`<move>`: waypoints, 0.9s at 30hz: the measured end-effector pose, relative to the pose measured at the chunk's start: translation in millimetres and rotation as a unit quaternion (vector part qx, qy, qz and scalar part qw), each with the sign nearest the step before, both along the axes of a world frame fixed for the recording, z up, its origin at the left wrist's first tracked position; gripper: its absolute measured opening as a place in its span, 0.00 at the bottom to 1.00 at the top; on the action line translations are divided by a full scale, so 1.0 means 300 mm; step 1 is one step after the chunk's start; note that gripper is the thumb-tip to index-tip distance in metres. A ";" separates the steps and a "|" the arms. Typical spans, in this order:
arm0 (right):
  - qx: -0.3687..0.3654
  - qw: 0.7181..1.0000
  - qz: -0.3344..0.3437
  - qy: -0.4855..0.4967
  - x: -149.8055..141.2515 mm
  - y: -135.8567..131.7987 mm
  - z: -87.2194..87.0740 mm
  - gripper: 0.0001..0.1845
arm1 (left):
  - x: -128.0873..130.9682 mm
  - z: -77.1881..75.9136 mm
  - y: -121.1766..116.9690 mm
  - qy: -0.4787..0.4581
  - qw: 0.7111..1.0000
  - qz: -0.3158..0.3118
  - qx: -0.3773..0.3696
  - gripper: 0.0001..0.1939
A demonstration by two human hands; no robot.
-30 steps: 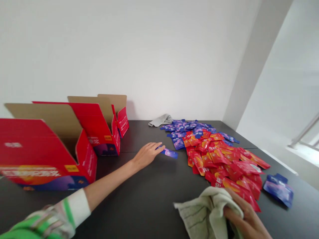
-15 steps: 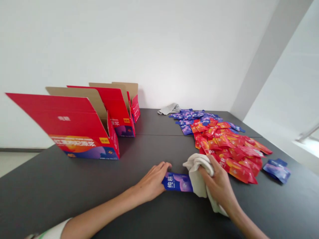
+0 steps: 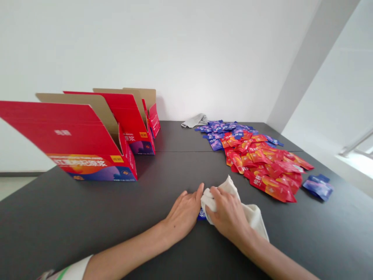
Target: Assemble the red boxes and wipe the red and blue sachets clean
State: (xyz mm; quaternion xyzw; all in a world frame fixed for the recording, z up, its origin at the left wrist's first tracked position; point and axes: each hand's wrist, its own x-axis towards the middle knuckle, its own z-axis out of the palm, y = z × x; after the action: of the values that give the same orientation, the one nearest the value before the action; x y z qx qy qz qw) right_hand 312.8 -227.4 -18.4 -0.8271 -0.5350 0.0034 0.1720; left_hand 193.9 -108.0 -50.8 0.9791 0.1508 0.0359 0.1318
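Observation:
Between my hands lies a blue pouch (image 3: 201, 214) with white lettering, flat on the dark table and mostly covered. My left hand (image 3: 183, 214) holds its left end, with the fingertips partly hidden from me. A bunched white cloth (image 3: 254, 218) is gripped in my right hand (image 3: 229, 213) and pressed over the right part of the pouch, close beside my left fingers. One end of the cloth trails to the right under my wrist.
Open red cartons (image 3: 96, 165) stand at the left with raised flaps. Right of centre is a heap of red pouches (image 3: 268, 171), with blue pouches (image 3: 217, 128) behind it. A single blue pouch lies farther right. A grey cloth (image 3: 194, 120) rests near the wall.
My right hand has moved left with the cloth, over the blue pouch toward my left hand, covering most of it. The view has shifted slightly.

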 end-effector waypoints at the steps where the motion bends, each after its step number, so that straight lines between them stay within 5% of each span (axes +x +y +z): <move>1: 0.005 1.000 0.022 0.006 -0.015 0.002 0.001 0.11 | 0.001 -0.002 -0.001 -0.010 1.000 -0.005 -0.004 0.35; 6: -0.013 0.999 -0.027 -0.012 -0.003 -0.014 -0.008 0.10 | -0.028 0.021 0.003 -0.007 0.999 0.026 -0.023 0.29; 9: 0.007 0.997 -0.079 0.001 0.061 -0.021 -0.020 0.09 | -0.045 0.038 0.012 -0.014 0.983 0.037 -0.178 0.26; 12: 0.058 0.994 -0.059 0.074 0.096 -0.014 -0.025 0.05 | -0.030 0.032 0.018 -0.072 0.944 0.093 -0.307 0.34; 16: 0.111 0.982 0.003 0.151 0.068 -0.006 -0.019 0.05 | 0.017 0.010 0.024 -0.122 0.931 0.128 -0.320 0.20; 21: 0.058 0.992 0.105 0.025 0.014 -0.014 -0.006 0.08 | 0.022 0.008 0.025 -0.126 0.936 0.078 -0.318 0.12; 25: 0.000 1.000 0.006 -0.029 0.013 -0.011 0.001 0.08 | 0.011 0.019 0.012 -0.117 0.948 0.098 -0.278 0.10; 27: 0.000 1.000 0.011 -0.024 -0.001 -0.010 -0.004 0.09 | 0.011 0.021 0.000 -0.120 0.952 0.098 -0.265 0.09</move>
State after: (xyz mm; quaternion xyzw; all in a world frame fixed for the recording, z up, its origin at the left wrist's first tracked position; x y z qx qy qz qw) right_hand 312.5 -230.5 -19.5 -0.8212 -0.5478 -0.0144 0.1594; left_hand 197.1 -108.0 -44.4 0.8778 0.2330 0.1242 0.3996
